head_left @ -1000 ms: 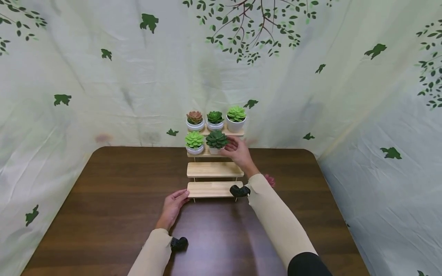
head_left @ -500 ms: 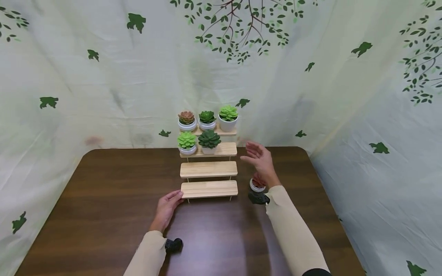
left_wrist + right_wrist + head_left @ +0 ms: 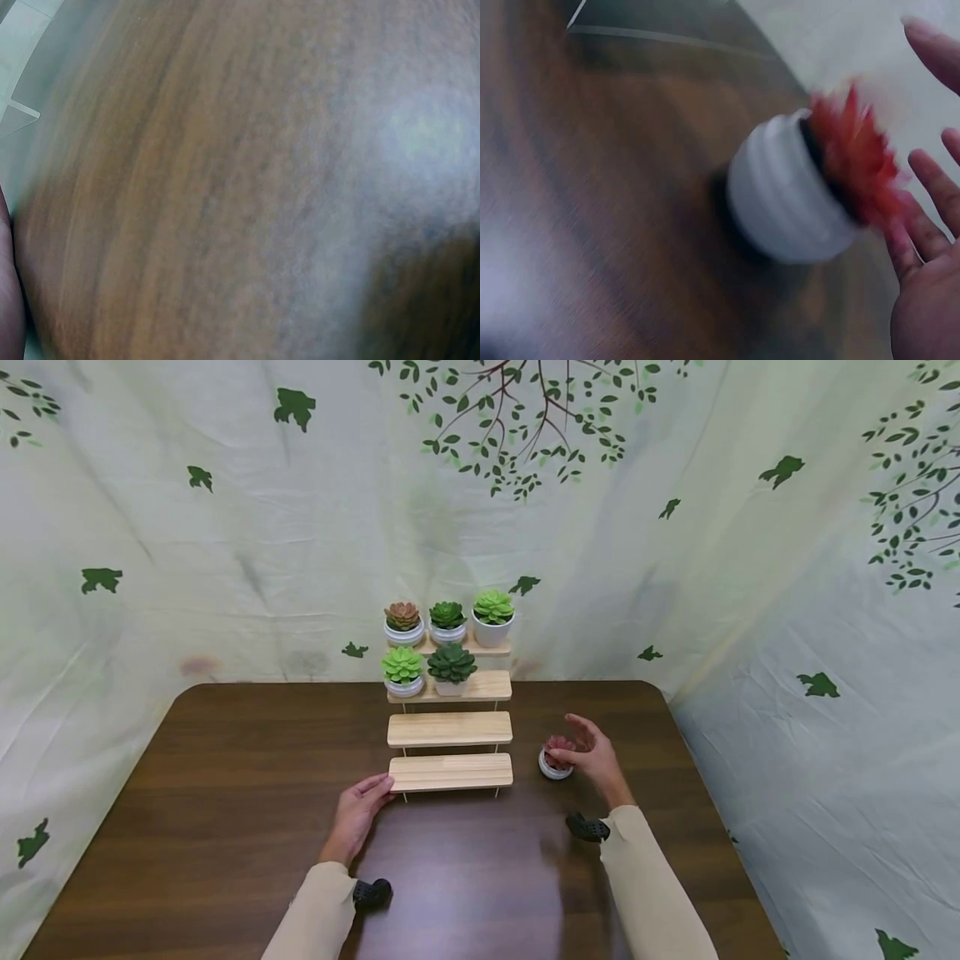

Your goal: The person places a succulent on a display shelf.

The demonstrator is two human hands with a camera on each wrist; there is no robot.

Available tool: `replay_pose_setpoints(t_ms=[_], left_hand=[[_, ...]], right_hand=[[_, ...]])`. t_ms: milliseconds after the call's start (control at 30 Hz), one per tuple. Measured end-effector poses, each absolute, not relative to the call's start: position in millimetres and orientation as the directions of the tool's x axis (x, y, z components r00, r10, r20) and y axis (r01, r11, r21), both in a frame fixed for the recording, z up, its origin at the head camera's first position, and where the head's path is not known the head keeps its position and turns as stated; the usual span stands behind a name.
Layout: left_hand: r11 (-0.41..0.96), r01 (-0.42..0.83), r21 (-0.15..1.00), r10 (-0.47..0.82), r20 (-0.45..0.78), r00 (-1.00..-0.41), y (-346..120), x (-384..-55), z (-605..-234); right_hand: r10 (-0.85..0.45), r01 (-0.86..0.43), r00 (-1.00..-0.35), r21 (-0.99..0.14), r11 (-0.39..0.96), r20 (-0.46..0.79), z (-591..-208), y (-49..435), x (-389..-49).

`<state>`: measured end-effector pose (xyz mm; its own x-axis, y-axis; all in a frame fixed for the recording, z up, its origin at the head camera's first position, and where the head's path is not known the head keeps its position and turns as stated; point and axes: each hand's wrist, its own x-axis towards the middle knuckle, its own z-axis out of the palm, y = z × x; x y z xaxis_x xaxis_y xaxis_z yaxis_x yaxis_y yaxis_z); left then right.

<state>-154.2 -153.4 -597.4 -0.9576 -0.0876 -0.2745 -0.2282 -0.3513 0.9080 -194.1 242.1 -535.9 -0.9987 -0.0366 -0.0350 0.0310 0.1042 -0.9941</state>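
Observation:
My left hand point(image 3: 356, 812) holds the left front corner of a four-step wooden plant stand point(image 3: 450, 772), thumb at the board's edge. Beyond the stand's right side, a red succulent in a white ribbed pot point(image 3: 555, 769) stands on the table. Over that plant is my right hand point(image 3: 597, 763), its fingers spread and apart. The right wrist view shows the red leaves point(image 3: 859, 161) close to the open fingers, with nothing gripped. On the second step from the top sit a light green succulent point(image 3: 402, 667) and a dark green succulent point(image 3: 452, 665).
The top step carries a brownish succulent point(image 3: 402, 617), a green succulent point(image 3: 447, 616) and a bright green succulent point(image 3: 493, 609). A leaf-printed cloth point(image 3: 315, 543) hangs behind the brown table point(image 3: 247, 777). The two lower boards are bare.
My right hand has left the dark green succulent on the second step and moved right and down to the red one. My left hand stays at the stand's corner. The view shifted slightly.

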Motion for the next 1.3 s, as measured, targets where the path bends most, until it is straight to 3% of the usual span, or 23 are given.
replay_pose_setpoints(t_ms=[533, 800, 1300], left_hand=[[-0.336, -0.236, 0.912, -0.090, -0.280, -0.956, -154, -152, -596], [-0.352, -0.229, 0.907, -0.092, -0.277, -0.956, -155, -152, -597], [-0.358, -0.210, 0.910, -0.094, -0.258, -0.961, -156, -151, -598]], right_hand=[[-0.069, 0.108, -0.991, -0.988, 0.109, -0.116, -579, 249, -177], [-0.017, 0.098, -0.995, -0.973, 0.210, -0.103, -585, 248, -178], [0.015, 0.104, -0.995, -0.964, 0.245, -0.103, -591, 242, -178]])
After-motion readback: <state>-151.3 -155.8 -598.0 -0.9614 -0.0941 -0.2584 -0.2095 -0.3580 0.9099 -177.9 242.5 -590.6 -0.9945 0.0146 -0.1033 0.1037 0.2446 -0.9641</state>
